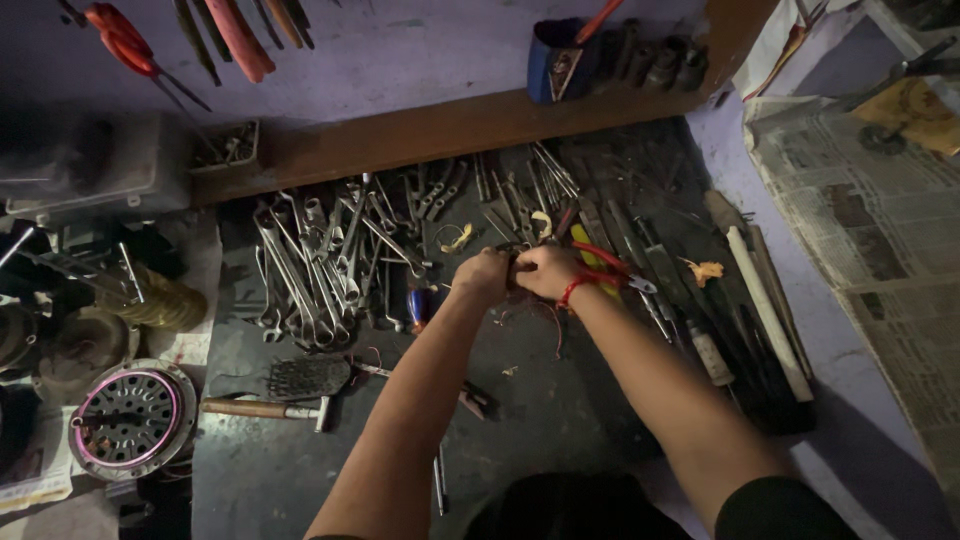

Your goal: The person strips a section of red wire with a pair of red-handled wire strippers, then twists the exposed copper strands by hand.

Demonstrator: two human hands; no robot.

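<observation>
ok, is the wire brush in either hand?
No. The wire brush lies on the dark mat near the wooden-handled hammer, apart from the left hand and right hand, which meet farther back.

Left hand (483,277) and right hand (546,270) touching, both closed on a small dark part, too dim to identify. Spanners (310,270) left, red pliers (605,262) right, hammer (265,407) on bench (560,410).
</observation>
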